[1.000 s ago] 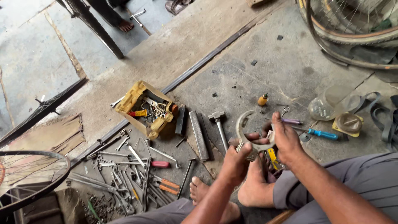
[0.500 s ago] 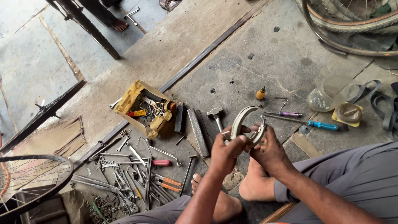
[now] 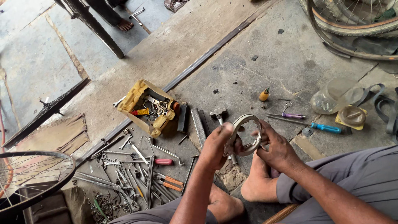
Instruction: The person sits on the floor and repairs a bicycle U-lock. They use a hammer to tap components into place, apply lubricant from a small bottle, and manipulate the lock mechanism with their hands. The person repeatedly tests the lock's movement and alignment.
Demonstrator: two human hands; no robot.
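I grip the curved metal brake arm [image 3: 245, 135], likely stiff and light, with left hand [image 3: 217, 145] and right hand [image 3: 277, 147] fingers closed on its rim.

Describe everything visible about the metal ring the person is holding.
The ring is a curved band of dull grey metal, worn-looking, with a small fitting at its lower left edge. It is held upright above the floor, over the person's bare feet. The left hand pinches its left side; the right hand grips its right side. Whether it closes fully cannot be told.
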